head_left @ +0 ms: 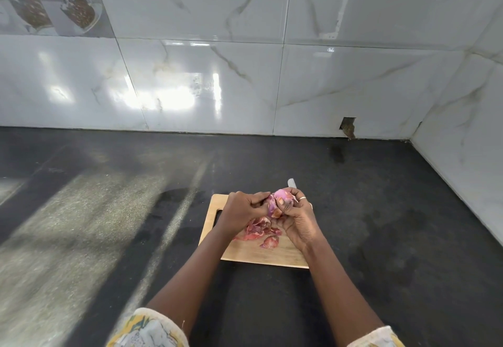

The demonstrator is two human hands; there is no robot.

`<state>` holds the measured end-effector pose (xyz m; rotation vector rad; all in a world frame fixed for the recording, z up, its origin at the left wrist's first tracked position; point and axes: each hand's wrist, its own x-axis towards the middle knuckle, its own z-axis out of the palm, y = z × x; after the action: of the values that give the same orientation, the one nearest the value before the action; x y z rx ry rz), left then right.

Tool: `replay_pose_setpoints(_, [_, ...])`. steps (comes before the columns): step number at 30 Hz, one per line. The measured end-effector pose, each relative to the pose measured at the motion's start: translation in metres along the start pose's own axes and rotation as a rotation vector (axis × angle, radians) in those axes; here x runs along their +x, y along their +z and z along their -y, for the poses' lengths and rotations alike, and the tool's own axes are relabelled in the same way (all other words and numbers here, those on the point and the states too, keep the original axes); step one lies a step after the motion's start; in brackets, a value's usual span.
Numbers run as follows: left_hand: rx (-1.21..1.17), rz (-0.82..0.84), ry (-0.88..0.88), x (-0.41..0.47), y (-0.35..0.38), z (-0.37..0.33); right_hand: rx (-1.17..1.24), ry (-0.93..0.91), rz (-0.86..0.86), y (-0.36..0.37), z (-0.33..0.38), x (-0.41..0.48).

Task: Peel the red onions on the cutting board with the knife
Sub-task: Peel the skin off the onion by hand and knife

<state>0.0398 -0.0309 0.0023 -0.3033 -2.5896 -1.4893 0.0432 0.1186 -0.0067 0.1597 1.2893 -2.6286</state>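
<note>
Right hand (296, 216) is curled round a red onion (281, 196), thumb pressed on its front, fingers wrapped behind; a pale metal ring (302, 198) sits on one finger. The onion is held up over the far end of the cutting board (245, 254), not resting on it. Its top is bare, smooth, glossy pink; lower down it is duller and brownish. Left hand (242, 209) pinches a skin flap (270, 206) between thumb and fingertips. The flap is thin, papery and purple, hanging off the onion's left side and attached to it. The knife (291, 182) shows only as a pale rounded blade tip poking out past the right hand's knuckles; cannot tell whether that hand holds it or it lies there. Under the hands is a heap of peels (258, 228), crinkled red-pink scraps on the board, with one curled cup-shaped piece at the near edge of the heap. The board is light wood, rectangular with rounded corners and a cut-out handle slot at its left end. It lies on a dark speckled stone counter (109, 210), matte with pale light streaks. Behind is a glossy white marble-veined tile wall (245, 74) with a small broken hole (348, 126) low down. Patterned fabric sleeves (152, 330) show at the bottom edge.
</note>
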Motion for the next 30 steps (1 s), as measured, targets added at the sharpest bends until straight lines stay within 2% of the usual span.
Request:
replay_pose_setpoints(3, [0.145,-0.060,0.116,0.000,0.004,-0.002,0.011,0.010,-0.010,0.000,0.000,0.000])
replay_pose_setpoints(6, [0.221,-0.111,0.156,0.003,0.002,0.001,-0.009,0.006,0.005,0.001,-0.001,-0.001])
replay_pose_setpoints(9, [0.208,-0.130,0.100,0.005,0.003,-0.001,0.024,0.002,-0.007,0.002,-0.002,-0.002])
replay_pose_setpoints(15, [-0.022,-0.187,-0.139,0.006,0.001,-0.006,0.196,0.066,0.008,0.002,0.000,-0.002])
replay_pose_setpoints(19, [-0.048,-0.158,-0.230,0.006,-0.001,-0.004,0.288,0.083,0.006,0.001,0.006,0.000])
replay_pose_setpoints(24, [0.092,-0.065,-0.273,0.004,0.003,0.002,0.385,0.124,0.052,0.002,0.007,0.001])
replay_pose_setpoints(27, [0.147,-0.025,-0.256,0.001,0.006,0.004,0.358,0.154,-0.016,0.006,0.007,0.000])
replay_pose_setpoints(30, [0.048,-0.121,-0.145,-0.004,0.005,-0.001,0.348,0.173,-0.038,0.005,0.003,-0.001])
